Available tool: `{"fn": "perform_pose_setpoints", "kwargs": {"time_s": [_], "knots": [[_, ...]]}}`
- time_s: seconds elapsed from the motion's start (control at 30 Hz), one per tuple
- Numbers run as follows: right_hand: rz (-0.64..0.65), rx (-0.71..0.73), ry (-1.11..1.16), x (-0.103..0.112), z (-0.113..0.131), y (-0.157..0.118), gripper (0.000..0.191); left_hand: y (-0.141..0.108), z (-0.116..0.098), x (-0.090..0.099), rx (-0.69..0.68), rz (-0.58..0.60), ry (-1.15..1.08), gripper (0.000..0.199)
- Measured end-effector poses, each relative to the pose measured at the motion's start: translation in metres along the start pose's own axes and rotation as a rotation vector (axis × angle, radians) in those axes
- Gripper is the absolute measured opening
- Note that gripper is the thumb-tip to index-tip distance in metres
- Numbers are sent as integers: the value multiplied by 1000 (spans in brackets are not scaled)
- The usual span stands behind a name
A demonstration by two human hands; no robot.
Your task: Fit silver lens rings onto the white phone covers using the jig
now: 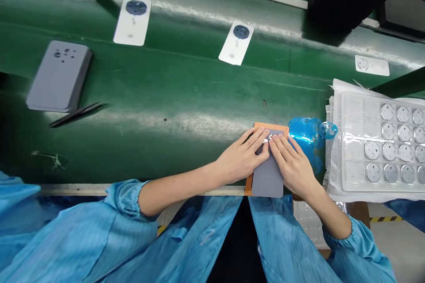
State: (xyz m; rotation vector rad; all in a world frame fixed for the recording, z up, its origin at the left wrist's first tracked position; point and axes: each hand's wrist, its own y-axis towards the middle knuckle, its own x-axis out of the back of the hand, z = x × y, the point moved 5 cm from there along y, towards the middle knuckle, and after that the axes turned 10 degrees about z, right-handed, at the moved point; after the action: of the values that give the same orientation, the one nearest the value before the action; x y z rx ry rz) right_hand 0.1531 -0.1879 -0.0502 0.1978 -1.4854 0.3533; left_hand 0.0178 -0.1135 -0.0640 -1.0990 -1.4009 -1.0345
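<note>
A grey phone back panel (268, 179) lies in an orange fixture (249, 185) at the front edge of the green bench. The fingers of my left hand (239, 159) are stretched over the panel's upper part, with the thumb near its middle. From the other side, my right hand (295, 166) rests with its fingers extended on the same area. Both sets of fingertips nearly meet around the camera openings, which they partly cover. Shiny blue film (303, 132) lies just right of the fixture.
A stack of grey back panels (55, 77) stands at the left, with black tweezers (78, 115) beside it. White cards bearing dark round pieces (136, 7) lie farther back. At the right is a clear tray (353, 141) of round metallic parts. A black box (345, 0) stands behind.
</note>
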Motion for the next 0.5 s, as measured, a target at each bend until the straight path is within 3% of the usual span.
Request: {"fn": "perform_pose_setpoints", "kwargs": {"time_s": [0.1,0.23,0.4,0.5], "knots": [[27,-8,31,-3,2,-6,68,-5,0,-1,3,36,-50,54],[30,-30,44,-3,7,-18,80,-14,-5,2,6,26,-12,52],[8,-56,66,-5,13,-27,80,-23,-16,8,19,20,11,44],[-18,-59,113,-8,10,-29,76,-25,-13,11,21,45,-82,45]]}}
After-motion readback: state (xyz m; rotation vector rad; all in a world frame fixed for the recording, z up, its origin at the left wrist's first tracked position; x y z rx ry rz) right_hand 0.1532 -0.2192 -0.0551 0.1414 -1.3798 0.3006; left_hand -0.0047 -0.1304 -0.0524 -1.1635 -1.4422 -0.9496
